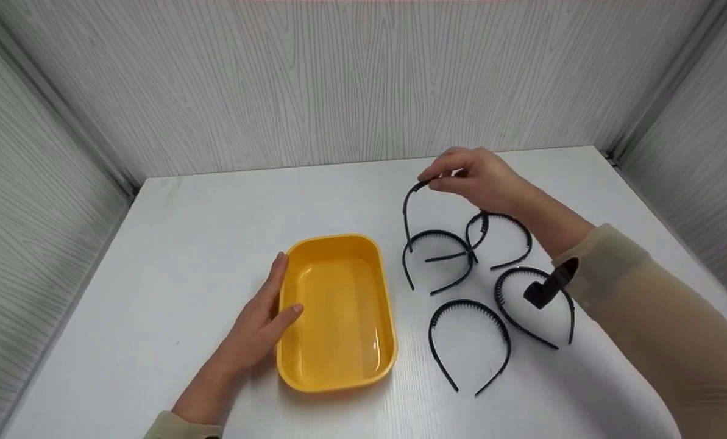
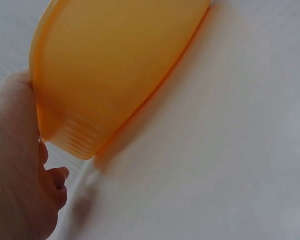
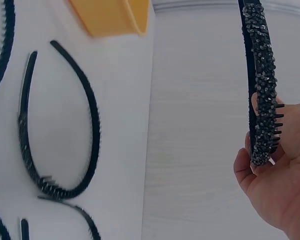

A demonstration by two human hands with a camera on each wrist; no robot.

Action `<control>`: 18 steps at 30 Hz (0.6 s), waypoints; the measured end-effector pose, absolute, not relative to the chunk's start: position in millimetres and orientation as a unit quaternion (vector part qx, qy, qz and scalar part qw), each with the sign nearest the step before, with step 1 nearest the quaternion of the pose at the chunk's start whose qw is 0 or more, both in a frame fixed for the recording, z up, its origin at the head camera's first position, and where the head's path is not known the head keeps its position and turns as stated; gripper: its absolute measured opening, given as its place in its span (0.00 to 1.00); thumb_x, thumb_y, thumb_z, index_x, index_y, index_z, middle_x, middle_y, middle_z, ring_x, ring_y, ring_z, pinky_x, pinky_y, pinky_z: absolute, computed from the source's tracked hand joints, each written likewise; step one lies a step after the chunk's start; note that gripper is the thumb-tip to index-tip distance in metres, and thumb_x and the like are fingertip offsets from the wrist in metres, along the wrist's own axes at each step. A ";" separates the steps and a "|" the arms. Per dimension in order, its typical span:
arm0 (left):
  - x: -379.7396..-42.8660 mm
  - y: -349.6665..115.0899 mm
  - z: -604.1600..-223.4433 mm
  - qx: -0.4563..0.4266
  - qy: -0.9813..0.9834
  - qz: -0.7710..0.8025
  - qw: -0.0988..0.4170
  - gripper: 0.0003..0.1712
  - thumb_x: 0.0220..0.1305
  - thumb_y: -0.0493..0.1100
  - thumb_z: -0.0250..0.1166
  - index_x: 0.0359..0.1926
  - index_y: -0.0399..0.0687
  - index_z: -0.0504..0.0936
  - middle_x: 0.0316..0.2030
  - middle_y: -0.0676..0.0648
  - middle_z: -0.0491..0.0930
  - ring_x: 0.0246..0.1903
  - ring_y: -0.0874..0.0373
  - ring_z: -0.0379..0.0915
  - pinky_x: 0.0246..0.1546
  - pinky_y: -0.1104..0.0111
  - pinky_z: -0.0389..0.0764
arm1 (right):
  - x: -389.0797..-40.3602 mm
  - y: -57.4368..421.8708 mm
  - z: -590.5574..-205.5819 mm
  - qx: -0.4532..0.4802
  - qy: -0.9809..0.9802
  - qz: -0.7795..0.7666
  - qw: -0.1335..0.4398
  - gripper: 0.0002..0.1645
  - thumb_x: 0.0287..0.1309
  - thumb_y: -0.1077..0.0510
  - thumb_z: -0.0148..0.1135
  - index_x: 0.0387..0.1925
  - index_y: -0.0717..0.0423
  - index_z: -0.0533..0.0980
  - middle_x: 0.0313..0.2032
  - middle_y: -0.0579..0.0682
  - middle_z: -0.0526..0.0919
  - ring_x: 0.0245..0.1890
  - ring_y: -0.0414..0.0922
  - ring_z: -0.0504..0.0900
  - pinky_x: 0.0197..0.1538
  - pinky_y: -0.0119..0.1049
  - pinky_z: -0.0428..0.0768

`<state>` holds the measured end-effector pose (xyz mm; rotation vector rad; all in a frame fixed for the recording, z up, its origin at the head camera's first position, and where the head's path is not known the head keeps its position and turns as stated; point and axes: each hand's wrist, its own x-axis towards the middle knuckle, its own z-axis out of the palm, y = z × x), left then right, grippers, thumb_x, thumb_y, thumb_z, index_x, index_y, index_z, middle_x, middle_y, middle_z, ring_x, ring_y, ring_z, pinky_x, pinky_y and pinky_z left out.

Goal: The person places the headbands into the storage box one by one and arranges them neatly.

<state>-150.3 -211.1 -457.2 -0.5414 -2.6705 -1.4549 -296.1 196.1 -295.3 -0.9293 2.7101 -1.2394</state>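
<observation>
A yellow plastic tray (image 1: 339,323) stands on the white table. My left hand (image 1: 256,326) grips its left side, thumb over the rim and fingers along the outer wall. In the left wrist view the tray's outer wall (image 2: 110,65) fills the top. Raised at the back right, my right hand (image 1: 482,180) pinches a black headband (image 1: 406,210) at its top; both ends point down. The right wrist view shows dark glittering stones on this headband (image 3: 265,85) and short teeth inside. Below lie several black toothed headbands, including one at the front (image 1: 470,303).
More headbands lie right of the tray: one at the left (image 1: 436,231), one at the back (image 1: 529,238) and one under the right forearm (image 1: 498,299). Pale wood-grain panels (image 1: 363,85) enclose the table (image 1: 156,274) at the back and sides.
</observation>
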 end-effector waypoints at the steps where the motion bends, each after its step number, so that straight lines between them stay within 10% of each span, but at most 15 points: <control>1: -150.3 -211.2 -457.4 -0.176 -0.863 -0.472 0.027 0.49 0.79 0.49 0.61 0.87 0.58 0.42 0.86 0.53 0.42 0.83 0.58 0.39 0.77 0.76 0.42 | -294.6 186.3 -294.5 -0.308 0.864 -0.398 0.014 0.12 0.73 0.58 0.67 0.52 0.45 0.90 0.50 0.43 0.86 0.47 0.43 0.78 0.48 0.34 0.77; 18: -149.5 -213.1 -458.8 -0.183 -0.862 -0.472 0.027 0.48 0.80 0.53 0.60 0.87 0.57 0.41 0.85 0.53 0.41 0.83 0.57 0.38 0.77 0.77 0.40 | -272.8 76.7 -331.4 -0.420 0.817 -0.389 0.075 0.11 0.73 0.60 0.67 0.50 0.49 0.91 0.47 0.41 0.85 0.47 0.41 0.81 0.52 0.36 0.84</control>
